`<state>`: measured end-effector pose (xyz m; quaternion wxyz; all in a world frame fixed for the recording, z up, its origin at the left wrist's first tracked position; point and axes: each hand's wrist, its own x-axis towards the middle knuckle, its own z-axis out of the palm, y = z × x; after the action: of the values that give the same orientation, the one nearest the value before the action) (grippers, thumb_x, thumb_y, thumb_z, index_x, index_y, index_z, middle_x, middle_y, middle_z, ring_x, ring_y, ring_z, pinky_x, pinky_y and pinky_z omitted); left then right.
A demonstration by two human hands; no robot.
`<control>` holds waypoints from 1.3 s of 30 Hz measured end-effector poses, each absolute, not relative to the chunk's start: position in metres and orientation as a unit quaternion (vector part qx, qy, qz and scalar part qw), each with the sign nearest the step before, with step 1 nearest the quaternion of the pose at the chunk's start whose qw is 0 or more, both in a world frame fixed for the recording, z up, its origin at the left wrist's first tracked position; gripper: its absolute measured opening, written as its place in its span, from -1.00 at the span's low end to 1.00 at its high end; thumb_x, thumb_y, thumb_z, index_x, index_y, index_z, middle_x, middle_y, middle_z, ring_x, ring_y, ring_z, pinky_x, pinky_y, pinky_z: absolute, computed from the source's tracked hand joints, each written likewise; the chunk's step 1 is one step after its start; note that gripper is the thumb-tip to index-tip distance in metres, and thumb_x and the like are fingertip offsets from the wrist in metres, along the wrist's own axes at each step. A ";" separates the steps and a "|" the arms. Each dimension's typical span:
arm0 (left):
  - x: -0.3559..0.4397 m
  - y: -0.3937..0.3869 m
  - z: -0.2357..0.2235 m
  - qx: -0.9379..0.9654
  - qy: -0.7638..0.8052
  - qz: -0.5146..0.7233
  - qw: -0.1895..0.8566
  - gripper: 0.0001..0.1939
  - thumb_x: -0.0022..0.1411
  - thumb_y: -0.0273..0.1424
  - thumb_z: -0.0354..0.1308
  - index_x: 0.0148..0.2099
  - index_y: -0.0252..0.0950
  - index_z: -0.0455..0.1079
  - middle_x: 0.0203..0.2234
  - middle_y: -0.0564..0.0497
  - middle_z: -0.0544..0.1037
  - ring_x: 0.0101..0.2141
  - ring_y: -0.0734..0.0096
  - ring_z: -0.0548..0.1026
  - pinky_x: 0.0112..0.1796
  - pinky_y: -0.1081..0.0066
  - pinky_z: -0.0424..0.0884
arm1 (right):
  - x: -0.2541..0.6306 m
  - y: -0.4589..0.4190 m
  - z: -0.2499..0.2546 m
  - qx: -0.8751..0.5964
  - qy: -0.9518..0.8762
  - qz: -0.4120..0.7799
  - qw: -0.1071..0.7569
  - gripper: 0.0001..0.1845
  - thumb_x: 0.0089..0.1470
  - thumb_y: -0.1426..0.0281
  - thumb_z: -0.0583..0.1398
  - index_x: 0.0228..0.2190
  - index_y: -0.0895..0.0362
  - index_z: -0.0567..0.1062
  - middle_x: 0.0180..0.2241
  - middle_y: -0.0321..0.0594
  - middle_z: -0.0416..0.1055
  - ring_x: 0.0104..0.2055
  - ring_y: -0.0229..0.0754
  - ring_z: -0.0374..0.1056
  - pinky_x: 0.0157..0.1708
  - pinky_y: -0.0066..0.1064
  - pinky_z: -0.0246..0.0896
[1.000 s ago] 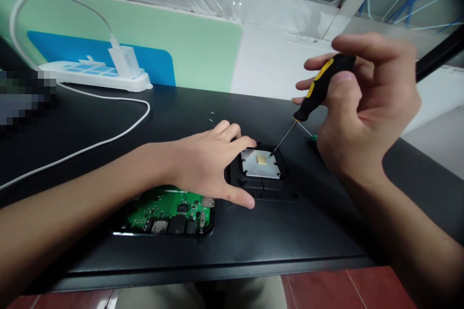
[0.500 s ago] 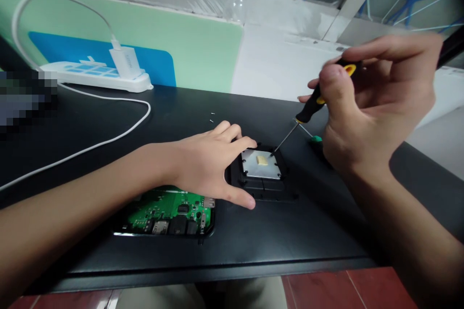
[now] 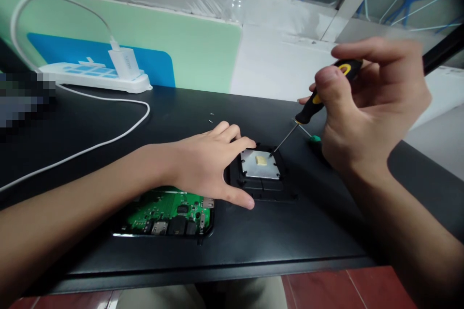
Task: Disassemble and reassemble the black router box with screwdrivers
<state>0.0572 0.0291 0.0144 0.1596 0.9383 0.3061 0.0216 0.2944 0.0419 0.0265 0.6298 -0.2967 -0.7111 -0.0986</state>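
Note:
My right hand [image 3: 373,101] is closed round a black and yellow screwdriver [image 3: 310,106], thumb against its handle. The screwdriver leans, its tip at the upper right corner of a silver metal plate [image 3: 250,169]. That plate lies in a black plastic cover [image 3: 270,193] and carries a small yellowish pad [image 3: 261,160] at its middle. My left hand [image 3: 206,164] rests across the cover's left side, fingers spread, index finger at the far edge and thumb near the front. Under my left wrist, partly hidden, sits a green circuit board [image 3: 163,212] in a black case.
Two tiny screws [image 3: 211,117] lie beyond my left hand. A second screwdriver with a green part [image 3: 314,139] is partly hidden by my right hand. At the back left stands a white power strip [image 3: 97,77] with a charger [image 3: 124,62] and a white cable [image 3: 141,102].
My right hand has shifted its fingers and thumb round the screwdriver handle, and the handle has turned. The tip stays at the same corner. My left hand and the cover have not moved.

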 end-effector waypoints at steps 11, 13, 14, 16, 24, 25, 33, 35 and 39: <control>0.057 0.030 0.015 0.940 0.302 0.024 0.159 0.07 0.11 0.33 0.13 0.44 -0.26 0.10 0.14 -0.19 0.33 0.12 -0.06 0.24 0.11 0.10 0.29 | 0.290 0.046 0.024 -0.281 -0.689 0.020 0.668 -0.76 0.34 0.18 0.14 -0.09 -0.02 0.52 -0.13 -0.29 0.61 -0.27 -0.23 0.61 -0.47 -0.41 0.53; 0.057 0.029 0.015 0.939 0.304 0.021 0.159 0.07 0.12 0.33 0.13 0.44 -0.25 0.10 0.14 -0.19 0.33 0.12 -0.06 0.24 0.11 0.10 0.29 | 0.291 0.045 0.026 -0.286 -0.702 -0.006 0.652 -0.74 0.27 0.09 0.21 -0.12 -0.05 0.50 -0.13 -0.30 0.51 -0.25 -0.26 0.57 -0.44 -0.39 0.55; 0.057 0.029 0.015 0.939 0.304 0.019 0.159 0.07 0.12 0.33 0.13 0.45 -0.26 0.09 0.14 -0.19 0.33 0.12 -0.05 0.24 0.11 0.10 0.30 | 0.292 0.045 0.027 -0.288 -0.705 -0.028 0.647 -0.75 0.24 0.09 0.25 -0.14 -0.06 0.50 -0.16 -0.33 0.46 -0.26 -0.29 0.54 -0.43 -0.39 0.55; 0.057 0.030 0.014 0.940 0.303 0.018 0.157 0.09 0.11 0.34 0.13 0.46 -0.27 0.07 0.15 -0.19 0.32 0.12 -0.05 0.23 0.12 0.10 0.30 | 0.293 0.045 0.029 -0.286 -0.705 -0.072 0.645 -0.79 0.18 0.15 0.32 -0.19 -0.06 0.52 -0.23 -0.37 0.38 -0.33 -0.35 0.44 -0.41 -0.38 0.54; 0.057 0.029 0.015 0.940 0.301 0.021 0.160 0.08 0.12 0.32 0.14 0.45 -0.27 0.08 0.14 -0.19 0.32 0.14 -0.04 0.23 0.14 0.12 0.29 | 0.292 0.042 0.026 -0.299 -0.693 0.044 0.654 -0.74 0.35 0.36 0.08 -0.05 -0.06 0.52 -0.19 -0.38 0.65 -0.26 -0.27 0.60 -0.41 -0.40 0.55; 0.057 0.029 0.015 0.940 0.300 0.021 0.159 0.08 0.12 0.33 0.14 0.45 -0.28 0.09 0.14 -0.19 0.32 0.13 -0.04 0.23 0.13 0.12 0.30 | 0.291 0.042 0.025 -0.299 -0.684 0.052 0.663 -0.73 0.34 0.37 0.07 -0.06 -0.06 0.53 -0.18 -0.37 0.65 -0.27 -0.26 0.61 -0.44 -0.41 0.54; 0.056 0.030 0.015 0.940 0.299 0.023 0.160 0.09 0.12 0.32 0.14 0.45 -0.29 0.08 0.14 -0.20 0.32 0.13 -0.05 0.23 0.13 0.13 0.28 | 0.293 0.044 0.026 -0.292 -0.712 -0.071 0.635 -0.70 0.17 0.15 0.33 -0.11 -0.02 0.51 -0.18 -0.33 0.38 -0.31 -0.36 0.42 -0.39 -0.40 0.48; 0.056 0.030 0.015 0.940 0.300 0.022 0.161 0.10 0.12 0.32 0.15 0.46 -0.30 0.08 0.15 -0.20 0.32 0.13 -0.06 0.23 0.14 0.12 0.28 | 0.294 0.044 0.026 -0.302 -0.710 -0.068 0.633 -0.72 0.20 0.16 0.31 -0.10 -0.02 0.50 -0.23 -0.36 0.38 -0.34 -0.37 0.42 -0.32 -0.34 0.48; 0.057 0.030 0.015 0.941 0.300 0.020 0.158 0.09 0.14 0.30 0.17 0.46 -0.31 0.07 0.14 -0.20 0.31 0.13 -0.04 0.23 0.15 0.11 0.28 | 0.293 0.042 0.025 -0.314 -0.722 -0.028 0.616 -0.67 0.29 0.11 0.20 0.00 -0.03 0.44 -0.24 -0.36 0.38 -0.26 -0.34 0.48 -0.29 -0.32 0.53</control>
<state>0.0572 0.0296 0.0148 0.1576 0.9407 0.2998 0.0204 0.2931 0.0419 0.0248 0.6160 -0.3141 -0.7219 -0.0277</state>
